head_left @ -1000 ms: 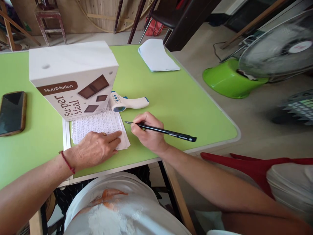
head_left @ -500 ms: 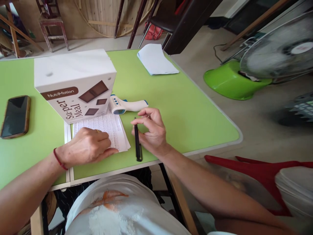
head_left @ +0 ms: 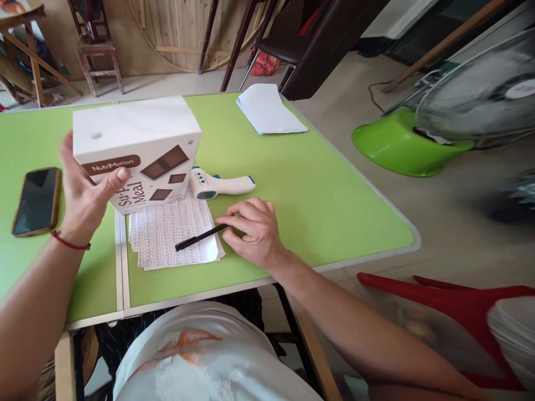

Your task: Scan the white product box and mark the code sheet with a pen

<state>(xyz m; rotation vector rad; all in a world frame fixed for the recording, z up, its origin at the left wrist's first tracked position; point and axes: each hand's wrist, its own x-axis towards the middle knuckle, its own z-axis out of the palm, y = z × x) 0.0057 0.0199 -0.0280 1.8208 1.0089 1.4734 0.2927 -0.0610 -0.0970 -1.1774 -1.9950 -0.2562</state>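
Note:
My left hand (head_left: pixel 86 192) grips the near left corner of a white NutriMotion box (head_left: pixel 137 120), its thumb across the printed front and its other fingers round the left side, partly hidden. Between the thumb and fingers of my right hand (head_left: pixel 254 231) is a black pen (head_left: pixel 198 238), pointing left over the written sheets (head_left: pixel 167 248). The back of those sheets lies under the box. Just behind my right hand, a white and blue handheld infrared thermometer (head_left: pixel 221 185) rests on its side against the box's right edge.
A phone (head_left: pixel 37 200) lies on the green table (head_left: pixel 326 206) left of the box. Folded white paper (head_left: pixel 270 108) sits by the far edge. Beyond the right edge are a fan (head_left: pixel 480 94), a green stool (head_left: pixel 397 142) and a red chair (head_left: pixel 451 306).
My left hand has left the written sheets and taken hold of the box. The pen in my right hand has swung from upright to pointing left across the sheets.

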